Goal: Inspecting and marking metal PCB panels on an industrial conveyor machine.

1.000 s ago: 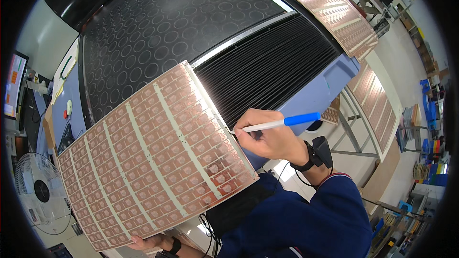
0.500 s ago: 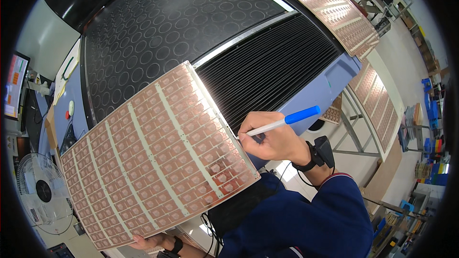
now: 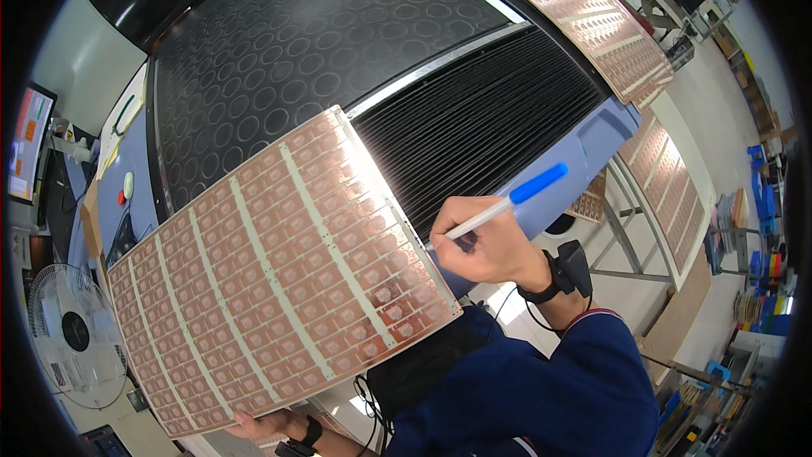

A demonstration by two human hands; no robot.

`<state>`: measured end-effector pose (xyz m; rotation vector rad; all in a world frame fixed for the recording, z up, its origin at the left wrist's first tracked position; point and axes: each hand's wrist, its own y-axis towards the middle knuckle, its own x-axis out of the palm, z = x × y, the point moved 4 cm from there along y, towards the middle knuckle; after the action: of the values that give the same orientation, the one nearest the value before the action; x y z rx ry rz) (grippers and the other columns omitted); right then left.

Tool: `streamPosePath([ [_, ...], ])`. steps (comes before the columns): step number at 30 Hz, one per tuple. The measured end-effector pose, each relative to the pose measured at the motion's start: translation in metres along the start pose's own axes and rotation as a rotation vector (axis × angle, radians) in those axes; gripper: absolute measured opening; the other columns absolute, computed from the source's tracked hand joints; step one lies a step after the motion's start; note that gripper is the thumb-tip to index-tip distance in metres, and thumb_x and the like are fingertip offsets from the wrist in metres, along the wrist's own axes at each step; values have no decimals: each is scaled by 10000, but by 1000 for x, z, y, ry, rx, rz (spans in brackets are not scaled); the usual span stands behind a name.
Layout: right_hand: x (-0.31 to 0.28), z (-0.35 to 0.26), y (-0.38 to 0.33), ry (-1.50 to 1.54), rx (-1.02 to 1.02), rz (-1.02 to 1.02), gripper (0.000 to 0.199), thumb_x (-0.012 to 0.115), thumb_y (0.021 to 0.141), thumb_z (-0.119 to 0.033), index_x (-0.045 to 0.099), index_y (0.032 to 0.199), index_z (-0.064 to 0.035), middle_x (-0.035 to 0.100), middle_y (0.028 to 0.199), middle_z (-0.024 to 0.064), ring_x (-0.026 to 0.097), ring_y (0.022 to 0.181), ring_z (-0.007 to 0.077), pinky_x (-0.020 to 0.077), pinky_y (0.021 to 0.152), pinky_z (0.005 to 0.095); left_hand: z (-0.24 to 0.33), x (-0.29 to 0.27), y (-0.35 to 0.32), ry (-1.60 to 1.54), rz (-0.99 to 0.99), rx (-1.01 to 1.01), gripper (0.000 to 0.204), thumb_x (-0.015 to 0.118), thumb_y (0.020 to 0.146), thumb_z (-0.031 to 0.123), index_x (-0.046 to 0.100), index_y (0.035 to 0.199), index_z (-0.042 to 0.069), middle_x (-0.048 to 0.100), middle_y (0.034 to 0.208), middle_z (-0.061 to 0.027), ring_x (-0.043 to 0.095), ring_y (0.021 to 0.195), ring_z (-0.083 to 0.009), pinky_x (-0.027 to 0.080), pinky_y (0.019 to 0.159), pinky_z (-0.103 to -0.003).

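Note:
A large copper-coloured circuit board panel [image 3: 279, 271], patterned with rows of small units and pale strips, slants across the front of the machine. My left hand [image 3: 256, 426] grips its lower edge, thumb on the face and the other fingers hidden beneath. In my right hand [image 3: 482, 241] is a white pen [image 3: 486, 218] with a blue cap on its back end. The pen's tip is at the panel's right border, where my fingers partly cover it. Both wrists wear black straps with small devices.
Behind the panel lie a black mat with raised circles [image 3: 279, 59] and a black ribbed bed [image 3: 482, 110]. More copper panels [image 3: 584, 13] rest at the upper right. A fan [image 3: 76, 330] and a monitor [image 3: 32, 144] stand at left. Shelving lines the right side.
My right hand and the pen have shifted very slightly right along the panel's border. The panel stays in nearly the same place, still held by my left hand.

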<state>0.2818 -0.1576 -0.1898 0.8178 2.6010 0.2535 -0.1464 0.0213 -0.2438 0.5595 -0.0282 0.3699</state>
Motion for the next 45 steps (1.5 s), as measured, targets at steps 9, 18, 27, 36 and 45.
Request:
streamPosePath([
  [9, -14, 19, -8, 91, -36, 187, 44, 648, 795, -16, 623, 759, -16, 604, 673, 27, 529, 568, 84, 412, 502, 257, 2, 11, -8, -94, -41, -45, 770, 561, 794, 230, 295, 1443, -88, 409, 1427, -267, 456, 1290, -361, 390, 1078, -508],
  [18, -10, 38, -6, 277, -55, 302, 75, 634, 879, -73, 593, 834, -29, 579, 774, 57, 504, 624, 90, 407, 551, 226, 59, -47, 1, -657, -47, -240, 502, 498, 960, 68, 389, 1433, -58, 502, 1412, -195, 510, 1275, -326, 413, 1083, -483],
  [27, -5, 41, -13, 113, -65, 221, 112, 550, 892, -79, 509, 802, -27, 522, 769, 79, 439, 602, 89, 325, 505, 203, -9, -410, -111, -613, 470, -170, 238, 515, 1034, 155, 614, 1156, -24, 680, 1164, -114, 654, 1042, -163, 565, 886, -259],
  [36, -19, 43, -13, 95, -46, 215, 107, 540, 915, -50, 532, 817, -8, 533, 832, 90, 443, 627, 88, 342, 548, 196, -164, -505, -245, -289, 982, -491, 262, 501, 1039, 161, 512, 1169, -67, 581, 1106, -127, 599, 1062, -217, 539, 983, -314],
  [45, -13, 46, -14, 144, -50, 232, 78, 548, 868, -56, 522, 815, -5, 520, 798, 102, 439, 628, 127, 374, 552, 227, -163, -510, -258, -107, 1089, -776, 363, 464, 1049, 194, 470, 1270, -95, 595, 1178, -178, 618, 1126, -290, 552, 998, -332],
])
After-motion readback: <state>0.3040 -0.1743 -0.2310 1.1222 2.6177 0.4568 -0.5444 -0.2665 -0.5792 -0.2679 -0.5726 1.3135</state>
